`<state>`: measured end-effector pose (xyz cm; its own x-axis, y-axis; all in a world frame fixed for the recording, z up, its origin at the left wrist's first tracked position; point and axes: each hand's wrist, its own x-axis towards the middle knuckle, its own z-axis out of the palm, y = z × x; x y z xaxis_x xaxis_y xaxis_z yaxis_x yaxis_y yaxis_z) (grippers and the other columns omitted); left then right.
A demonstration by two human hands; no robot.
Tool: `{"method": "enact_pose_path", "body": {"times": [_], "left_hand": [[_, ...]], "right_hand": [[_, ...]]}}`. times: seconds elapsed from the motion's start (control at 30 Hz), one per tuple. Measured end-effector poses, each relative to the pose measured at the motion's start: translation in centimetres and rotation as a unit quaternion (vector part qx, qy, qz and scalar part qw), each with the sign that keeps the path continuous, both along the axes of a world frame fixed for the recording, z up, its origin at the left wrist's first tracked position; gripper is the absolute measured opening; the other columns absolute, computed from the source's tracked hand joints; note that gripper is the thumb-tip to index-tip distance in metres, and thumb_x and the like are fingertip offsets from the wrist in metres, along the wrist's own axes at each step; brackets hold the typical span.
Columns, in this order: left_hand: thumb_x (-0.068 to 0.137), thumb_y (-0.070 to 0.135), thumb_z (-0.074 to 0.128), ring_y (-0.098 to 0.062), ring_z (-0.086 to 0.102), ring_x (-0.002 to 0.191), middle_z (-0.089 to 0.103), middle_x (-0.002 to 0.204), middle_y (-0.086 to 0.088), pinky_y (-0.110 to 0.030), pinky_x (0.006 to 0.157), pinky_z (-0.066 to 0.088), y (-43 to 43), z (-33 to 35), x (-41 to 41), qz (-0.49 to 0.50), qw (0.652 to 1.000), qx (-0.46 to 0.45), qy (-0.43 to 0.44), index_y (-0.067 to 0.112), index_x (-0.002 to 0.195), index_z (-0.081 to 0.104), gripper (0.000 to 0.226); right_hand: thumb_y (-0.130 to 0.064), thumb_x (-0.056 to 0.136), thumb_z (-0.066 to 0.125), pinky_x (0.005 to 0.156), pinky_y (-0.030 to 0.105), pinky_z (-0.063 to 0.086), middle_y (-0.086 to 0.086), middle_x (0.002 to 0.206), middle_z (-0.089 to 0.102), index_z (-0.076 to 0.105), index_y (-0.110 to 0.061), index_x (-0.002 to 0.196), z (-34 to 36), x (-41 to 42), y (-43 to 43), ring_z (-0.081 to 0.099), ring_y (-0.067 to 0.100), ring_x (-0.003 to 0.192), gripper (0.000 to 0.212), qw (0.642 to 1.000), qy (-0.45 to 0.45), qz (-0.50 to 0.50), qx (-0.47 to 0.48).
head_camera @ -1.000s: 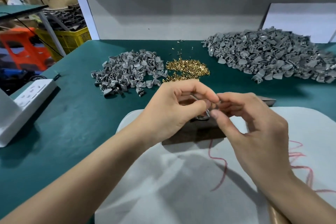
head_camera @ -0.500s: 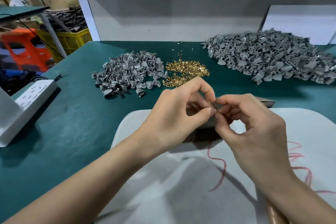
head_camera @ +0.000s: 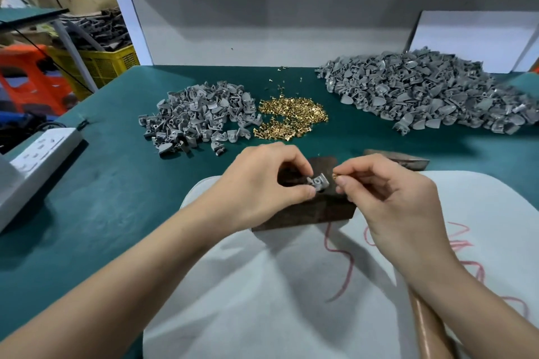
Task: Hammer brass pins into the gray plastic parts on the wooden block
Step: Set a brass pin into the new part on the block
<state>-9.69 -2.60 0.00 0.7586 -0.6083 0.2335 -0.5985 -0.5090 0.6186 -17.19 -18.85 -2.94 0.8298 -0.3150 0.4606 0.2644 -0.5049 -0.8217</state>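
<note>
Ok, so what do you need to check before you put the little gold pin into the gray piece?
1. Gray piece sits on the wooden block: ok.
2. Left hand pinches the gray piece to steady it: ok.
3. Right hand pinches a gold pin: ok.
4. Pin is over a hole in the piece: not ok, it is beside the piece.
5. Pin points the right way: cannot tell, too small.
6. Hammer is close by: ok, its head lies just behind the right hand, in neither hand.
</note>
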Motion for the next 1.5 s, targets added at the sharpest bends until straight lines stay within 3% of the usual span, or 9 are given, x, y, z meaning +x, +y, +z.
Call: {"method": "enact_pose_path", "body": {"times": [0.13,0.2,0.27,0.37,0.53,0.7,0.9,1.03,1.5], "left_hand": [[0.082,0.02,0.07,-0.006,0.057,0.084,0.067,0.09,0.007,-0.021,0.079,0.041,-0.5,-0.4,-0.3,0.026,0.999,-0.003,-0.026,0.022,0.085,0.07,0.004],[0.082,0.014,0.069,-0.001,0.06,0.075,0.069,0.079,0.008,-0.014,0.073,0.044,-0.4,-0.3,-0.3,0.01,0.999,-0.042,-0.003,0.018,0.082,0.069,0.004],[0.082,0.007,0.068,-0.002,0.064,0.072,0.071,0.074,0.006,-0.016,0.075,0.05,-0.3,-0.4,-0.4,-0.011,0.995,-0.091,0.03,0.013,0.082,0.068,0.006],[0.085,0.006,0.067,-0.007,0.066,0.078,0.069,0.076,0.005,-0.024,0.083,0.051,-0.2,-1.2,-0.5,-0.025,0.989,-0.141,0.039,0.015,0.09,0.064,0.011],[0.085,0.023,0.068,-0.008,0.063,0.08,0.068,0.08,0.011,-0.03,0.08,0.05,0.0,-2.5,-0.7,-0.045,0.984,-0.17,0.002,0.019,0.089,0.066,0.006],[0.075,0.039,0.072,0.001,0.056,0.091,0.065,0.092,0.022,-0.039,0.093,0.041,-0.1,-4.0,-1.6,0.037,0.978,-0.2,-0.043,0.034,0.09,0.065,0.017],[0.075,0.044,0.069,-0.016,0.061,0.094,0.066,0.089,0.02,-0.051,0.093,0.044,0.2,-4.6,-1.9,0.032,0.963,-0.267,-0.001,0.036,0.093,0.066,0.02],[0.076,0.045,0.068,-0.017,0.059,0.094,0.065,0.09,0.021,-0.052,0.093,0.043,0.2,-4.7,-1.8,0.034,0.965,-0.26,-0.002,0.04,0.098,0.065,0.023],[0.079,0.043,0.066,-0.016,0.058,0.094,0.064,0.093,0.022,-0.051,0.093,0.042,0.2,-4.9,-1.6,0.028,0.969,-0.245,-0.017,0.039,0.103,0.064,0.025]], "right_hand": [[-0.018,0.08,0.072,0.087,0.052,0.045,-0.016,0.076,0.069,0.069,-0.033,0.079,0.5,0.4,0.4,0.063,0.016,0.081,0.016,0.998,0.045,0.023,-0.024],[-0.009,0.078,0.074,0.082,0.032,0.048,-0.01,0.077,0.067,0.07,-0.031,0.074,0.6,0.6,0.5,0.061,0.01,0.078,0.023,0.997,0.05,0.036,-0.04],[-0.008,0.076,0.076,0.075,0.01,0.038,-0.009,0.08,0.064,0.068,-0.032,0.074,0.6,0.7,0.7,0.057,0.007,0.081,0.026,0.994,0.064,0.029,-0.086],[-0.014,0.075,0.077,0.077,0.002,0.026,-0.01,0.082,0.063,0.066,-0.036,0.072,0.4,0.5,0.9,0.05,0.012,0.088,0.025,0.987,0.082,-0.008,-0.14],[-0.019,0.075,0.077,0.078,-0.003,0.018,-0.014,0.089,0.059,0.06,-0.044,0.067,0.2,0.5,1.0,0.038,0.002,0.089,0.03,0.987,0.099,-0.041,-0.118],[-0.005,0.076,0.074,0.069,-0.01,0.023,0.001,0.108,0.061,0.07,-0.024,0.069,0.2,0.0,1.4,0.034,-0.035,0.084,0.021,0.994,0.103,-0.015,0.027],[-0.005,0.075,0.073,0.066,-0.012,0.022,-0.007,0.115,0.061,0.072,-0.021,0.068,0.1,-0.2,1.7,0.033,-0.039,0.081,0.017,0.988,0.105,0.013,0.112],[-0.006,0.075,0.073,0.06,-0.012,0.024,-0.007,0.116,0.061,0.072,-0.021,0.066,0.3,-0.1,1.8,0.033,-0.039,0.079,0.018,0.987,0.107,0.014,0.123],[-0.005,0.075,0.073,0.065,-0.012,0.022,-0.003,0.113,0.063,0.072,-0.02,0.066,0.5,-0.2,2.1,0.032,-0.04,0.08,0.017,0.991,0.107,0.012,0.085]]}}
